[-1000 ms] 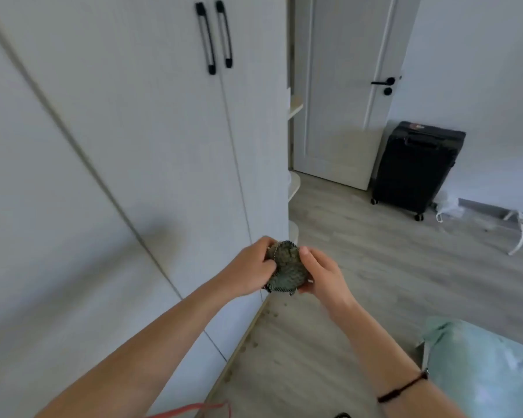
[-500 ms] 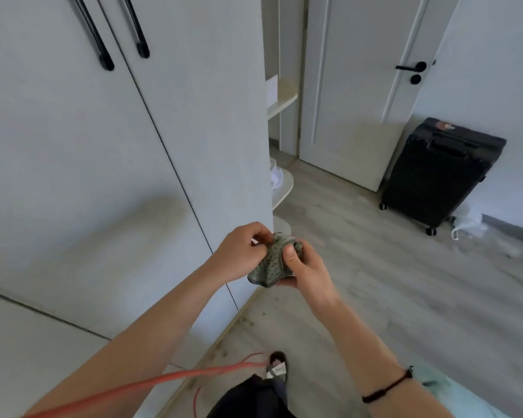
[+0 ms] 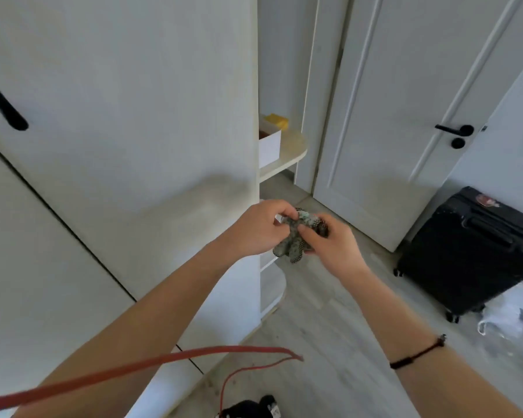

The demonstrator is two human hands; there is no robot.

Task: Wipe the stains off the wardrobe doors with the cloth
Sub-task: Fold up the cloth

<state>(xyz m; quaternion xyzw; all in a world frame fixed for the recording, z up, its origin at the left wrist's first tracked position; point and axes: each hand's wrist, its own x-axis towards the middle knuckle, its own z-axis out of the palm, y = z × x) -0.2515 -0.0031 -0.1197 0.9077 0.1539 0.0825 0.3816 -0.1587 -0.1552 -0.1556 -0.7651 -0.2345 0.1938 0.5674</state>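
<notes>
- Position of cloth (image 3: 296, 236): bunched into a small speckled wad, held in mid-air between both hands, just off the right edge of the wardrobe and not touching any door.
- Grip, left hand (image 3: 254, 229): fingers curled, fingertips pinching the upper left of the wad.
- Grip, right hand (image 3: 332, 245): thumb and fingers closed over the wad's right side. Judgement: two-handed hold suggests refolding or bunching the fabric to present a usable face before wiping.
- Nearest wardrobe door (image 3: 133, 116): pale, upright, just left of the hands. A dull patch sits level with the left wrist; cannot tell whether stain or shadow.
- Black handle (image 3: 3, 107) shows at far left, well apart from the hands, so the work zone appears to be the lower panel.
- Open shelf (image 3: 287, 158) at the wardrobe's end carries a white box (image 3: 269, 146).
- Beyond: closed room door (image 3: 390, 116), black suitcase (image 3: 471, 251) standing on the floor (image 3: 329, 327).
- Red cord (image 3: 163, 360) crosses below the left forearm; it could snag during wide strokes.
</notes>
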